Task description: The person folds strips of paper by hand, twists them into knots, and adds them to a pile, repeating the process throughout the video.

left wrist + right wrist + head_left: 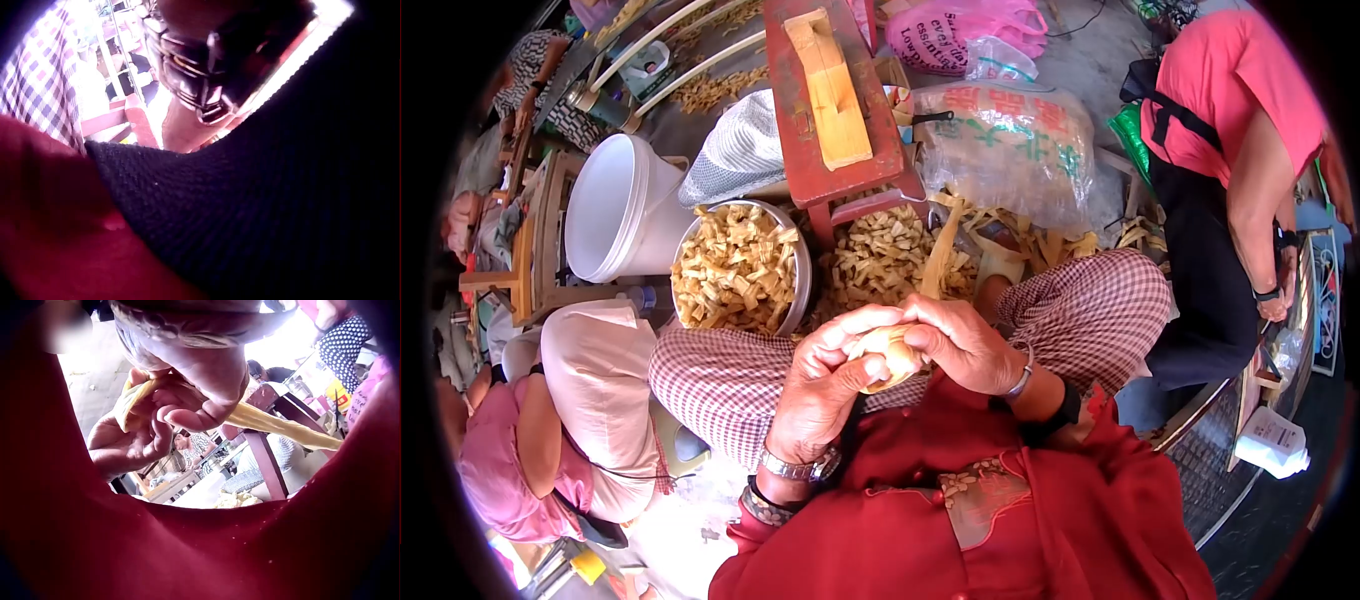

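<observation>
A long, flat, pale-yellow strip (941,258) runs up from between the two hands, its near part wound into a small soft bundle (887,352). My left hand (815,385) holds the bundle from the left, thumb across its front. From the other side my right hand (965,345) pinches it with thumb and fingers. Seen from the right wrist, the strip (284,427) loops over the fingers of the left hand (128,440) and passes under the right hand (203,375). A dark cuff and a metal watch (194,75) hide the left hand's work in the left wrist view.
A metal basin (803,275) full of knotted yellow pieces stands ahead, with a heap of similar pieces (880,245) beside it. Beyond are a red bench (800,150) bearing a wooden block (830,90), a white bucket (605,210) and a plastic sack (1010,145). People sit on both sides.
</observation>
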`<state>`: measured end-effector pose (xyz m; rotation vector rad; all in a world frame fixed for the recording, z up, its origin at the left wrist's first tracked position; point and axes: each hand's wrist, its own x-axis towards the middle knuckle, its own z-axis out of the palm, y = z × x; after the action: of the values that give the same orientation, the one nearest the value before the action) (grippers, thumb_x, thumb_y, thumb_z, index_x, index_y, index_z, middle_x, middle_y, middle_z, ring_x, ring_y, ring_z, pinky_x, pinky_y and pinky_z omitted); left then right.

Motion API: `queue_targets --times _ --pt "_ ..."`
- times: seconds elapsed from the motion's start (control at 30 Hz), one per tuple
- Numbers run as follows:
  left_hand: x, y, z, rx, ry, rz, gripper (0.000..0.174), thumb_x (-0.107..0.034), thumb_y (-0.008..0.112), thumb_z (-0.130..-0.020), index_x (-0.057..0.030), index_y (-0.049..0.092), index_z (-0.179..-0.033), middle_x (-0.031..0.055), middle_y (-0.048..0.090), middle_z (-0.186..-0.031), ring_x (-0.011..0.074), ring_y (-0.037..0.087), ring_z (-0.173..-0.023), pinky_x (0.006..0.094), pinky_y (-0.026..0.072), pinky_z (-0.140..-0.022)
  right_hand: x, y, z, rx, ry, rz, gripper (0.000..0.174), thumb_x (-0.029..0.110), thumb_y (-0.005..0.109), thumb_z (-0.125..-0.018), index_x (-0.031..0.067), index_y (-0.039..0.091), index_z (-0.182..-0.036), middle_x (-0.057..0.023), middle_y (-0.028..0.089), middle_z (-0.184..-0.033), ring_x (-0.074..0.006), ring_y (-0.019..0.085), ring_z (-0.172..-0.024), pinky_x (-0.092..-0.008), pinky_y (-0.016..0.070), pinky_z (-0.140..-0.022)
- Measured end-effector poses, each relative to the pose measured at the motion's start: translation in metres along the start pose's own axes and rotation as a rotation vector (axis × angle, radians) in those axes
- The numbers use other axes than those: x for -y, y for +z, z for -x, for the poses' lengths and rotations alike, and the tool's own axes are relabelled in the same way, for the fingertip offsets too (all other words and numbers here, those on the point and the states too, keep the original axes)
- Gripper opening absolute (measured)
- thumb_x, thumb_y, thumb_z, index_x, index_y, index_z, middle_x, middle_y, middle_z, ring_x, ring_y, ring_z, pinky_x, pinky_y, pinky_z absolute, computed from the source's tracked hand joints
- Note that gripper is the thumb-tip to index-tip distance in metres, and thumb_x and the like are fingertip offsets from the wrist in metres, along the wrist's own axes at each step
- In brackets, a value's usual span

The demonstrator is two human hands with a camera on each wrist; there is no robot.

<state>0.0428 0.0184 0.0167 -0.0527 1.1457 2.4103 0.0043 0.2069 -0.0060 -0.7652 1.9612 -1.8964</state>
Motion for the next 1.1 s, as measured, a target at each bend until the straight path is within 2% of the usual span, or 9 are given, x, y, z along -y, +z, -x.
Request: queue_targets --times 0.1,0.4,0.5,0.63,0.7,0.83,0.93,0.97,1.1 --pt "-0.002 0.006 0.001 0.022 -0.007 -0.032 0.044 0.001 0.060 -0.085 0.0010 0.049 -0.128 0.0101 0.061 -0.115 0.0179 0.061 -0.100 0.0304 0.0479 -0.091 0.001 -0.001 0.000 0.024 0.032 -0.058 0.028 0.028 0.045 -0.098 0.0011 0.052 -0.095 -0.0096 0.057 -0.072 -0.0193 0.059 -0.065 -0.0290 0.0450 -0.060" --pt "-0.009 0.010 -0.002 0.004 -0.064 0.058 0.046 -0.002 0.061 -0.087 -0.0001 0.046 -0.131 0.0089 0.060 -0.115 0.0171 0.062 -0.097 0.0298 0.0488 -0.089 -0.006 -0.002 -0.004 -0.031 -0.012 0.032 0.028 0.028 0.048 -0.097 0.0016 0.054 -0.094 -0.0092 0.058 -0.071 -0.0177 0.057 -0.064 -0.0291 0.0434 -0.059" --pt "-0.001 0.000 -0.001 -0.012 -0.031 -0.153 0.044 -0.006 0.061 -0.088 -0.0011 0.048 -0.130 0.0085 0.058 -0.116 0.0167 0.059 -0.099 0.0284 0.0481 -0.088 -0.006 -0.002 -0.002 -0.006 0.086 -0.036 0.025 0.025 0.049 -0.097 0.0011 0.054 -0.093 -0.0100 0.057 -0.072 -0.0178 0.057 -0.064 -0.0300 0.0428 -0.059" --pt "0.003 -0.005 -0.009 -0.036 0.330 -0.793 0.036 -0.014 0.061 -0.090 -0.0021 0.056 -0.124 0.0094 0.054 -0.112 0.0167 0.052 -0.103 0.0285 0.0448 -0.086 -0.013 0.001 -0.002 -0.005 0.073 -0.021 0.020 0.020 0.051 -0.095 -0.0001 0.052 -0.095 -0.0106 0.058 -0.082 -0.0177 0.059 -0.072 -0.0289 0.0452 -0.064" --pt "0.004 -0.002 -0.010 -0.077 0.295 -0.718 0.036 -0.019 0.059 -0.092 -0.0018 0.056 -0.123 0.0097 0.054 -0.111 0.0176 0.052 -0.101 0.0290 0.0440 -0.087 -0.019 0.008 -0.004 -0.061 0.004 -0.060 0.018 0.015 0.053 -0.094 -0.0004 0.049 -0.102 -0.0106 0.059 -0.087 -0.0167 0.060 -0.077 -0.0278 0.0469 -0.067" --pt "0.004 -0.008 -0.011 -0.053 0.094 -0.453 0.042 -0.030 0.051 -0.096 0.0028 0.055 -0.121 0.0114 0.054 -0.117 0.0208 0.057 -0.100 0.0331 0.0505 -0.083 -0.012 0.009 -0.004 -0.101 0.222 -0.143 0.038 0.004 0.057 -0.091 0.0030 0.033 -0.120 -0.0134 0.059 -0.101 -0.0155 0.060 -0.089 -0.0259 0.0495 -0.072" --pt "0.012 -0.020 -0.012 0.005 -0.062 -0.160 0.047 -0.036 0.047 -0.097 0.0052 0.054 -0.119 0.0141 0.056 -0.118 0.0245 0.062 -0.098 0.0364 0.0556 -0.077 -0.007 0.008 -0.004 -0.097 0.323 -0.296 0.039 0.005 0.057 -0.090 0.0037 0.032 -0.120 -0.0135 0.059 -0.102 -0.0154 0.061 -0.088 -0.0263 0.0501 -0.070" --pt "0.010 -0.024 -0.013 0.047 -0.088 -0.085 0.047 -0.036 0.046 -0.097 0.0052 0.054 -0.118 0.0146 0.057 -0.116 0.0248 0.062 -0.097 0.0360 0.0555 -0.077 -0.013 0.012 -0.003 -0.113 0.267 -0.293 0.041 0.004 0.057 -0.090 0.0045 0.030 -0.122 -0.0126 0.058 -0.100 -0.0134 0.061 -0.083 -0.0256 0.0500 -0.067" --pt "0.011 -0.029 -0.014 0.118 -0.142 0.033 0.048 -0.039 0.044 -0.097 0.0050 0.056 -0.113 0.0147 0.062 -0.102 0.0256 0.064 -0.092 0.0367 0.0550 -0.078 -0.012 0.011 -0.003 -0.064 0.262 -0.209 0.045 0.011 0.062 -0.089 0.0035 0.032 -0.121 -0.0076 0.058 -0.085 -0.0079 0.054 -0.068 -0.0231 0.0470 -0.062"
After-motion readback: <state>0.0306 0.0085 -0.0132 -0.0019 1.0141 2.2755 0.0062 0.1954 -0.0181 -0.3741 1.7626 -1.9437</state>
